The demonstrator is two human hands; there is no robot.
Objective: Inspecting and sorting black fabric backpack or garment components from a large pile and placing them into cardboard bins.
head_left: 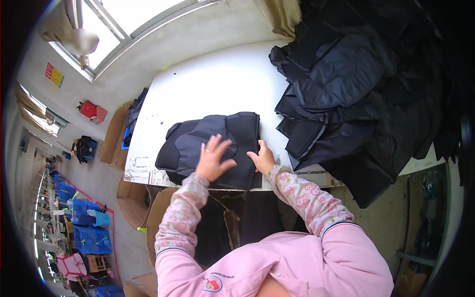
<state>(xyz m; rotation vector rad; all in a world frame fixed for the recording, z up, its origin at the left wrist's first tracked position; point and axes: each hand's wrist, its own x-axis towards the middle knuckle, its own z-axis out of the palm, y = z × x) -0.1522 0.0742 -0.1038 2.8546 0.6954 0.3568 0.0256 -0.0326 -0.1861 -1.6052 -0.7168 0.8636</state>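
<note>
A folded black garment (198, 138) lies in a flat stack near the front edge of the white table (217, 74). Over it is my left hand (214, 159), fingers spread, with a ring on one finger; whether the palm presses on the cloth I cannot tell. My right hand (263, 157) is at the stack's right edge, thumb and fingers apart, its fingertips by the cloth's side. Neither hand grips anything. To the right, a large heap of black garments (346, 74) covers the table's end and hangs over its front edge.
Cardboard boxes (163, 213) stand below the table's front edge and at its left side. Blue plastic baskets (91, 240) line the floor far to the left. A wall with a window (128, 20) and curtains (281, 17) rises behind the table.
</note>
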